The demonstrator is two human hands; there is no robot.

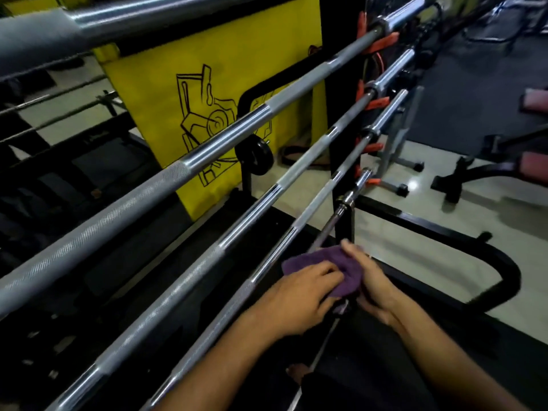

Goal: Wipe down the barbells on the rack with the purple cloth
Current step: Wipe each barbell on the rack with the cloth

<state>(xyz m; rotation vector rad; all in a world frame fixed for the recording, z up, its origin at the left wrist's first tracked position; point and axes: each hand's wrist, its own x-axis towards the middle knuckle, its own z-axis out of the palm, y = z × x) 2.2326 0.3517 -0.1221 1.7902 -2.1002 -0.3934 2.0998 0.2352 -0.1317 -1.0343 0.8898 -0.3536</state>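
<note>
Several steel barbells lie slanted across a black rack with orange hooks. The lowest, thinnest barbell runs down toward me, and the purple cloth is wrapped over it. My left hand lies on the cloth from the left, its fingers curled into the fabric. From the right, my right hand cups the cloth and bar with its fingers curled around them. Above it run a thicker barbell, another barbell and a large knurled barbell.
A yellow board with a black drawing stands behind the rack, with a small black weight plate beside it. A black curved frame tube lies on the pale floor at right. Benches with pink pads stand at far right.
</note>
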